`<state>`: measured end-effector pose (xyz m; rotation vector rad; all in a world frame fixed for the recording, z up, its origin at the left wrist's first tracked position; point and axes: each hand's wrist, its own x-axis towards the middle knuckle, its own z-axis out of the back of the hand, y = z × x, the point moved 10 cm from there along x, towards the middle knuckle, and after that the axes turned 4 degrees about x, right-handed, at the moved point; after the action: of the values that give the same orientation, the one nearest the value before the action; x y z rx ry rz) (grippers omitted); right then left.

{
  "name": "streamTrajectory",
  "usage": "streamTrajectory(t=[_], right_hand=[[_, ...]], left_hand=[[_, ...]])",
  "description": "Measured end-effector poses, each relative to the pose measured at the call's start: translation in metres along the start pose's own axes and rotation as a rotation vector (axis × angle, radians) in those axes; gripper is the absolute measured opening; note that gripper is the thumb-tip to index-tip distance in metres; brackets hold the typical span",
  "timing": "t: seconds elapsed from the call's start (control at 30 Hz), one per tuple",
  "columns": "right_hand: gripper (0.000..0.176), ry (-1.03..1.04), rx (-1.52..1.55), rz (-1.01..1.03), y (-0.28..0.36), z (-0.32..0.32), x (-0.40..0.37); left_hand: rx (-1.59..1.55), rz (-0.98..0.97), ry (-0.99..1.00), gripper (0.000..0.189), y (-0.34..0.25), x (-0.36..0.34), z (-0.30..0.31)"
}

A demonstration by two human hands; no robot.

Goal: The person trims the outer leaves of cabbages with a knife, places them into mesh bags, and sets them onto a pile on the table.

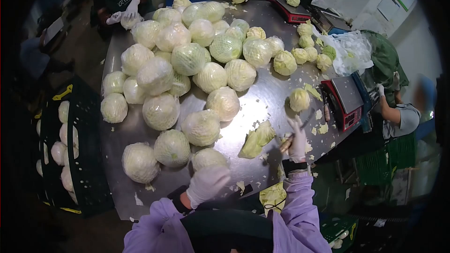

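Note:
My left hand, in a white glove, is at the near edge of the table beside a cabbage in clear wrap, overlapping its lower side. Motion blurs its fingers. My right hand, also gloved, is closed around a knife whose light wooden handle sticks out to the left. Just left of it lies a loose cabbage leaf. Beyond my right fingertips sits a small trimmed cabbage. More leaves lie below my right wrist.
Wrapped cabbages are heaped on the metal table's left side. A red scale and another knife are at right; a second scale stands farther back. Crates flank the table, and several people work around it.

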<state>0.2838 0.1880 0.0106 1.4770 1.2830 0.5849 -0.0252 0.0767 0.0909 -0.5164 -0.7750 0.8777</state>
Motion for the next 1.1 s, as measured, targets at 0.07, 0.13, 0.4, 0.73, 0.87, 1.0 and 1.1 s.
streamTrajectory(t=[0.07, 0.13, 0.4, 0.73, 0.87, 1.0, 1.1], right_hand=[[0.06, 0.096, -0.492, 0.124, -0.022, -0.024, 0.007], [0.065, 0.142, -0.97, 0.438, -0.052, -0.047, 0.003], [0.077, -0.099, -1.433, 0.192, -0.058, 0.07, -0.057], [0.025, -0.051, -0.491, -0.035, -0.053, 0.091, -0.136], [0.032, 0.153, -0.004, -0.495, -0.156, 0.012, -0.171], [0.031, 0.208, -0.002, -0.503, -0.156, -0.022, -0.172], [0.041, 0.37, 0.049, -0.528, -0.192, -0.037, -0.192]], left_hand=[[-0.045, 0.141, -0.075, 0.026, 0.029, -0.01, 0.021], [0.086, 0.358, -0.012, 0.039, 0.062, -0.021, 0.03], [0.147, 0.365, 0.128, 0.069, 0.074, -0.036, 0.008], [0.137, 0.243, 0.422, 0.089, 0.049, -0.028, -0.082], [-0.392, 0.33, 0.3, 0.096, 0.064, -0.042, -0.099], [-0.235, 0.428, 0.218, 0.095, 0.072, -0.039, -0.056], [0.001, 0.648, 0.394, 0.095, 0.088, -0.05, -0.043]])
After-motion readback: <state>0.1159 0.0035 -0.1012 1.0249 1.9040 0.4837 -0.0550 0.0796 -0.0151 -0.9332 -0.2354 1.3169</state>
